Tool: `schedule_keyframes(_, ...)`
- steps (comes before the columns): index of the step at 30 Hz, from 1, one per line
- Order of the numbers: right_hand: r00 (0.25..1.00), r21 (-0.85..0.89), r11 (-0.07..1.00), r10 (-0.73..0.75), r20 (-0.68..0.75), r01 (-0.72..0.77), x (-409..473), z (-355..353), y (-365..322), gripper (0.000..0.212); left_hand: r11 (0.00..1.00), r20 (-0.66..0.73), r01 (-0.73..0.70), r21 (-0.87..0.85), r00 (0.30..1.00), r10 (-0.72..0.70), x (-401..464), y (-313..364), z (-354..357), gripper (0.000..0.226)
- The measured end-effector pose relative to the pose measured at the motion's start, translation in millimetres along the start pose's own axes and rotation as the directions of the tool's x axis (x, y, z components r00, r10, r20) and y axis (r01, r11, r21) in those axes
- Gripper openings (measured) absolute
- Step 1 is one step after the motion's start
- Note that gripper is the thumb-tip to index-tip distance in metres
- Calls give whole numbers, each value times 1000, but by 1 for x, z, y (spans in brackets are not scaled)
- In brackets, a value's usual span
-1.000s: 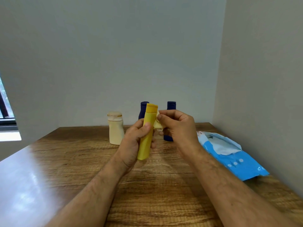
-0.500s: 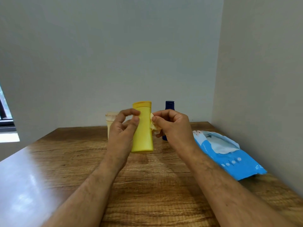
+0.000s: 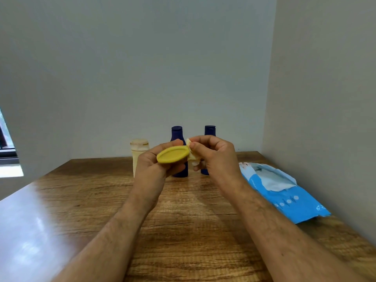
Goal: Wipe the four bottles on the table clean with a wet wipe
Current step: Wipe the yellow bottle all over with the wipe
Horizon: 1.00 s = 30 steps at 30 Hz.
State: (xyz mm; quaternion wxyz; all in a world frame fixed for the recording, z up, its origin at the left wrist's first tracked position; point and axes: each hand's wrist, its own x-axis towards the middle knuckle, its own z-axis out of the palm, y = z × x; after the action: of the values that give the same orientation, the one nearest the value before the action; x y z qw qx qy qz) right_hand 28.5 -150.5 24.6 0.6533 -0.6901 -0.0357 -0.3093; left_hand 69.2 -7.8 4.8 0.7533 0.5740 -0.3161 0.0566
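The left hand (image 3: pixel 151 169) grips the yellow bottle (image 3: pixel 173 157) tipped end-on above the desk (image 3: pixel 183 231), likely so the right hand (image 3: pixel 215 157), pinching the wet wipe (image 3: pixel 192 156), can reach its edge (three other bottles wait behind)

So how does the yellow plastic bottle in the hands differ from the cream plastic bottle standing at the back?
The yellow plastic bottle is lifted off the table in the left hand, tipped so one oval end faces the camera; the cream plastic bottle stands upright on the wooden table, untouched. The right hand presses a wet wipe against the yellow one; nothing touches the cream one. Both are plain and unlabelled.
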Motion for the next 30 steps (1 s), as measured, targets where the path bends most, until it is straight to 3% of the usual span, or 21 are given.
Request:
schedule_keyframes(6,999,-24,1000,21,33,-21,-1,0,1,11,927,80,-151,344,988,132,-2,-2,1,33)
schedule_keyframes(12,999,-14,999,33,38,-32,-2,3,1,13,666,-44,-191,721,946,320,-5,-5,0,20)
schedule_keyframes(20,999,-59,998,-26,-41,23,-2,4,-1,14,692,-23,-207,691,951,307,-1,-9,-1,20)
schedule_keyframes(24,992,3,1000,-16,-127,17,0,2,0,14,704,-16,-226,673,947,320,-1,-9,0,20)
schedule_keyframes(30,985,28,995,-90,-145,95,0,-2,-5,15,662,-54,-128,739,968,247,1,-13,-3,37)
